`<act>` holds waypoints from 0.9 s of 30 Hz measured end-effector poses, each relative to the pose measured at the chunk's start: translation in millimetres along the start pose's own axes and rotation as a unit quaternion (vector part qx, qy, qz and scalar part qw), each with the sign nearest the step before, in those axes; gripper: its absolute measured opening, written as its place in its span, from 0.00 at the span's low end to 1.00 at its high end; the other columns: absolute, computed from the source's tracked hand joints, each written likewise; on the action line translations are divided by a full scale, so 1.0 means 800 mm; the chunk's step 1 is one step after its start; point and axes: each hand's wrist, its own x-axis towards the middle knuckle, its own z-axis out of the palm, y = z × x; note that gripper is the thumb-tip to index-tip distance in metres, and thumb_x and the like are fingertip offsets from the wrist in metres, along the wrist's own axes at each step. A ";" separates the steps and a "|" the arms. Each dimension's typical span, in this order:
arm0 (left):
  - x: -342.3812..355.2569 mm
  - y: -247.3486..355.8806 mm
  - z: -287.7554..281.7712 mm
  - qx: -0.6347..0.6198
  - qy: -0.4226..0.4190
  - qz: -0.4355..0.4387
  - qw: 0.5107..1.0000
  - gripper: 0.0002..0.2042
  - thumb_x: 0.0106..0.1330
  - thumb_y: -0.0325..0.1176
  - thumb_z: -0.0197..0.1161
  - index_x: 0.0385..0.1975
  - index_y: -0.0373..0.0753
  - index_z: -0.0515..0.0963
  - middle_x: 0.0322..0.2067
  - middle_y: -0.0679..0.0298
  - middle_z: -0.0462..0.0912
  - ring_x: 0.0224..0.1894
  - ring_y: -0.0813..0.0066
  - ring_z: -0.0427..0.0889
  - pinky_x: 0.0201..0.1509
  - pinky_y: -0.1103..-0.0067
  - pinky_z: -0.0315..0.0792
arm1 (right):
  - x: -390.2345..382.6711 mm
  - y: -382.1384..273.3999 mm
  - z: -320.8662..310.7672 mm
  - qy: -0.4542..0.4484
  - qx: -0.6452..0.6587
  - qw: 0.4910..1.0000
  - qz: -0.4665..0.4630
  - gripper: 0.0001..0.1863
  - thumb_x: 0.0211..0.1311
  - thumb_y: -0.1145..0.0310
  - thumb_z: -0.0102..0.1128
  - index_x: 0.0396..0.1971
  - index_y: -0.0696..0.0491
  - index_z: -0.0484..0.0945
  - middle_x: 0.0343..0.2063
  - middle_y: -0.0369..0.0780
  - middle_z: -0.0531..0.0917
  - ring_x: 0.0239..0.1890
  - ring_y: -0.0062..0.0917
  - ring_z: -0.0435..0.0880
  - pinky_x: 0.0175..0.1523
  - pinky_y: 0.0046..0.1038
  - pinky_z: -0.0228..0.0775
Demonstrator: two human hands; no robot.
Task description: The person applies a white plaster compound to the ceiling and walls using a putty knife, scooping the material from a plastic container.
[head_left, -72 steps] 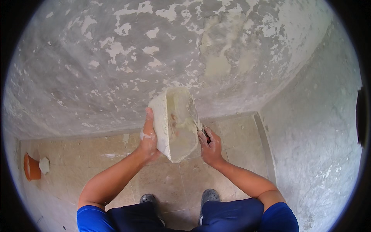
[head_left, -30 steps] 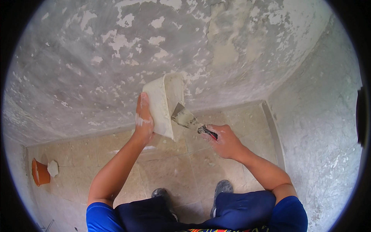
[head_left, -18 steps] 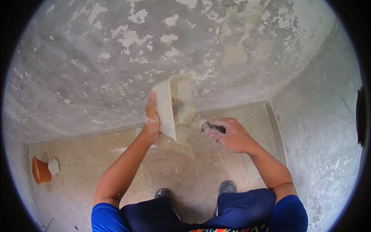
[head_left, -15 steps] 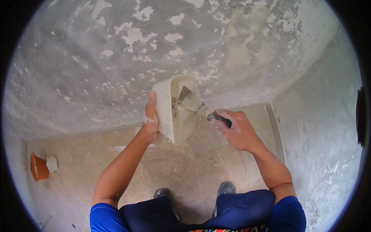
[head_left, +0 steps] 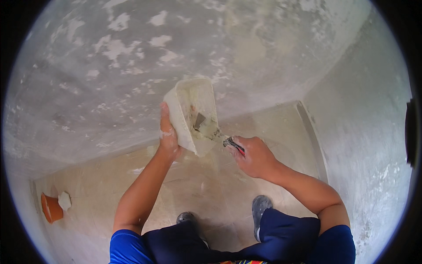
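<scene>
My left hand [head_left: 169, 136] grips the outer left side of a cream plastic tub [head_left: 181, 119], thumb up along its wall. The tub is tilted so that its open side faces right, and pale plaster coats its inside. My right hand [head_left: 252, 156], fingers wrapped, holds a putty knife [head_left: 233, 144] by its black and red handle. The knife's plaster-smeared front end reaches into the tub. A dark grey metal blade [head_left: 200, 120] shows inside; whether it belongs to the same knife I cannot tell. Dried plaster whitens both hands.
A grey wall [head_left: 110, 88] with pale patches rises ahead, meeting a second wall [head_left: 360, 114] on the right. An orange bucket [head_left: 52, 209] lies beside a whitish piece [head_left: 64, 200] on the tiled floor [head_left: 132, 176]. My shoes [head_left: 262, 207] stand below the tub.
My right hand has moved left and slightly down, bringing the putty knife's handle closer to the tub. The tub has shifted a little left and up in view. The camera view has also turned slightly.
</scene>
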 end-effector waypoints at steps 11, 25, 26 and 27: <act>0.006 -0.058 0.078 0.116 -0.007 -0.029 0.993 0.44 0.73 0.73 0.41 0.75 0.41 0.60 0.66 0.54 0.72 0.67 0.59 0.73 0.70 0.62 0.70 | -0.051 0.087 -0.089 -0.229 0.615 0.703 0.275 0.20 0.77 0.47 0.54 0.37 0.50 0.76 0.18 0.30 0.71 0.11 0.14 0.62 0.15 0.21 0.49; 0.017 -0.063 0.244 -0.061 -0.093 -0.199 0.974 0.36 0.74 0.63 0.49 0.71 0.42 0.67 0.64 0.54 0.76 0.63 0.53 0.79 0.68 0.51 0.74 | -0.003 0.308 -0.183 0.260 0.751 0.604 0.061 0.08 0.77 0.62 0.55 0.42 0.49 0.69 0.27 0.34 0.75 0.23 0.21 0.74 0.25 0.26 0.64; 0.011 -0.059 0.255 -0.035 -0.083 -0.184 0.979 0.34 0.74 0.61 0.51 0.71 0.42 0.68 0.64 0.54 0.76 0.62 0.53 0.79 0.66 0.51 0.75 | 0.005 0.317 -0.184 0.308 0.710 0.629 0.074 0.08 0.76 0.65 0.55 0.47 0.51 0.69 0.27 0.35 0.75 0.24 0.21 0.74 0.28 0.27 0.66; 0.005 -0.057 0.269 -0.017 -0.077 -0.167 0.983 0.33 0.74 0.59 0.53 0.70 0.42 0.69 0.64 0.54 0.76 0.62 0.52 0.80 0.64 0.50 0.77 | 0.019 0.331 -0.187 0.354 0.660 0.657 0.084 0.11 0.75 0.69 0.54 0.52 0.52 0.69 0.27 0.36 0.76 0.25 0.21 0.75 0.30 0.27 0.68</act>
